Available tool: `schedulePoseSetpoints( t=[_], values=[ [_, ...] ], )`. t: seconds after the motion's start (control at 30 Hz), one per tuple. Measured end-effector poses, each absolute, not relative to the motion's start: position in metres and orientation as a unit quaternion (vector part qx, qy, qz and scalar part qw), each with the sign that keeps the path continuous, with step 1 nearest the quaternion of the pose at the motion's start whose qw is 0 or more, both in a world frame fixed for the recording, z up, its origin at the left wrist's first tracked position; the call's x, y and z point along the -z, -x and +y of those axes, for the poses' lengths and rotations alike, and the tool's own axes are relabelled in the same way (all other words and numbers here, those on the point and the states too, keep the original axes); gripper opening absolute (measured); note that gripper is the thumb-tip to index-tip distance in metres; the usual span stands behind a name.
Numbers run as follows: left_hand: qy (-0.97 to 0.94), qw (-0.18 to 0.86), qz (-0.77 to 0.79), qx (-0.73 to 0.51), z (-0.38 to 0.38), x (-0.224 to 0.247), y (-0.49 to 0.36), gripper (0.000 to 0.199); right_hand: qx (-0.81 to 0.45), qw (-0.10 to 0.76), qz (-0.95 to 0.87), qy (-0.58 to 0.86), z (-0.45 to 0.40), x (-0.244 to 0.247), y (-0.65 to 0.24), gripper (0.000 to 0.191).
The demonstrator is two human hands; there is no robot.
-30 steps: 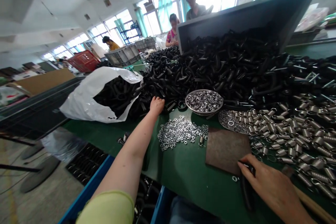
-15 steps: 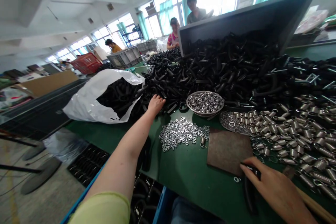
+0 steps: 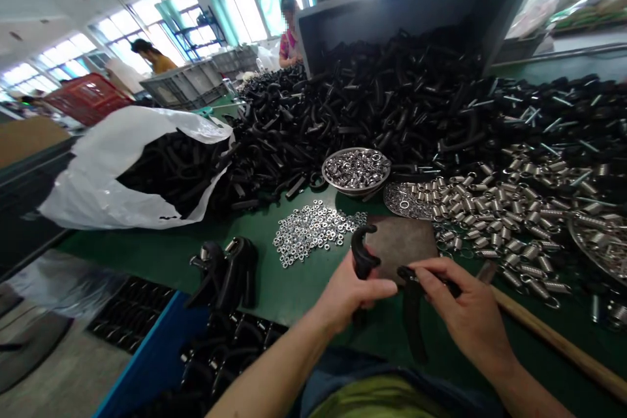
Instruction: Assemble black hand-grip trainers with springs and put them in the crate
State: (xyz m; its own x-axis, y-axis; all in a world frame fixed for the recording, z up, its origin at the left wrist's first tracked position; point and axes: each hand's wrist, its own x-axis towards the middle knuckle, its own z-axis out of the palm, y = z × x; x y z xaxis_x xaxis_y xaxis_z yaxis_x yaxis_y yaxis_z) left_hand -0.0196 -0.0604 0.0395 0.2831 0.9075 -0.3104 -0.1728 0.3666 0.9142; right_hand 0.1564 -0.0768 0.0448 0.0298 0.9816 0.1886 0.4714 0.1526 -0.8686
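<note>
My left hand (image 3: 343, 294) is closed around a curved black plastic part (image 3: 363, 253), its hooked end pointing up. Close beside it, my right hand (image 3: 467, 304) pinches the upper end of a black curved handle (image 3: 414, 323), which hangs downward. The two parts look slightly apart. Both hands are over the near edge of a flat brown metal plate (image 3: 401, 238) on the green table (image 3: 274, 297). Left of the plate lies a pile of small metal nuts (image 3: 311, 235). A metal bowl (image 3: 337, 188) of small shiny pieces stands behind it.
Springs (image 3: 490, 215) spread at right, near a wooden tool handle (image 3: 553, 339). Black parts (image 3: 392, 104) spill from a tipped grey bin (image 3: 504, 6). A white bag (image 3: 83, 170), a blue crate (image 3: 147, 353) and black assemblies (image 3: 235, 271) are at left. Co-workers (image 3: 289, 32) sit beyond.
My left hand has come back from the black heap to the plate, now holding a curved part. My right hand still holds the handle, now more upright. The view has shifted right.
</note>
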Motion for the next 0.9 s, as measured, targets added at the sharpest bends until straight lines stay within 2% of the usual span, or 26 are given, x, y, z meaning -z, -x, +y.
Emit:
schedulePoseSetpoints(
  t=[0.17,0.37,0.43,0.57,0.67,0.73,0.83,0.9],
  values=[
    [-0.405,0.675,0.417,-0.455,-0.081,-0.045,-0.008,0.065,-0.286,0.437,-0.639,0.564,-0.082,-0.049,-0.15,0.023],
    [-0.48,0.612,0.47,-0.417,-0.078,-0.047,-0.008,0.056,-0.28,0.37,-0.701,0.541,-0.082,-0.047,-0.151,0.021],
    [-0.465,0.634,0.474,-0.396,-0.079,-0.041,-0.005,0.056,-0.292,0.346,-0.717,0.529,-0.08,-0.049,-0.151,0.022],
    [-0.348,0.748,0.444,-0.35,-0.084,-0.02,0.006,0.052,-0.371,0.253,-0.761,0.468,-0.064,-0.053,-0.148,0.029],
    [-0.296,0.734,0.471,-0.39,-0.088,-0.006,0.021,0.05,-0.42,0.193,-0.783,0.417,-0.04,-0.05,-0.14,0.042],
    [-0.295,0.681,0.517,-0.427,-0.09,-0.003,0.033,0.053,-0.357,0.172,-0.802,0.446,-0.02,-0.044,-0.128,0.043],
    [-0.326,0.586,0.586,-0.455,-0.092,-0.004,0.051,0.057,-0.201,0.118,-0.823,0.518,0.007,-0.031,-0.1,0.034],
    [-0.353,0.539,0.615,-0.455,-0.093,-0.006,0.059,0.056,-0.163,0.084,-0.826,0.533,0.019,-0.021,-0.081,0.032]
  ],
)
